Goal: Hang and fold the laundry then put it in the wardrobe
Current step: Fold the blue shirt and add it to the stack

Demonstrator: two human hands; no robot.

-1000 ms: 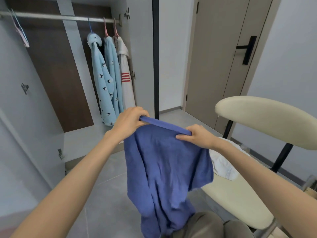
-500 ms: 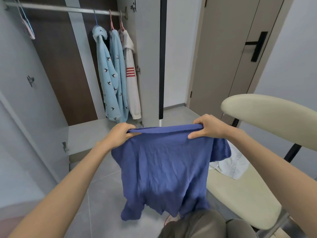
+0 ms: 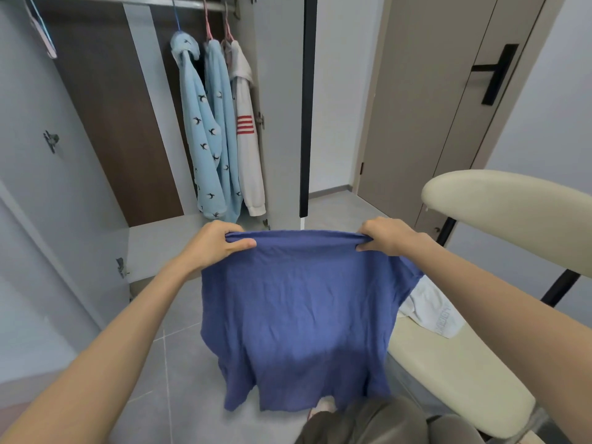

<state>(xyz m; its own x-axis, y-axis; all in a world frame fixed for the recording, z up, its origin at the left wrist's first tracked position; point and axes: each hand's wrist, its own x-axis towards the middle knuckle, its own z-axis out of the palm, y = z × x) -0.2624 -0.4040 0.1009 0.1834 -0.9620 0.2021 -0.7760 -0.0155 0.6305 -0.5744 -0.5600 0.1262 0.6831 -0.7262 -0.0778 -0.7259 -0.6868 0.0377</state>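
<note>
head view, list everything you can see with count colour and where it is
blue shirt: 1, blue, held up spread out, centre
light blue garments: 2, bird print, hanging in the wardrobe
white garment: 1, white with red stripes, hanging right of them
empty hangers: count unclear, pink and blue, upper left
wardrobe: 1, grey with brown back, open, left
white cloth: 1, white, on the chair seat
chair: 1, cream, right
door: 1, taupe with black handle, behind the chair
left hand: 1, grips the shirt's top edge, left end
right hand: 1, grips the top edge, right end
</note>
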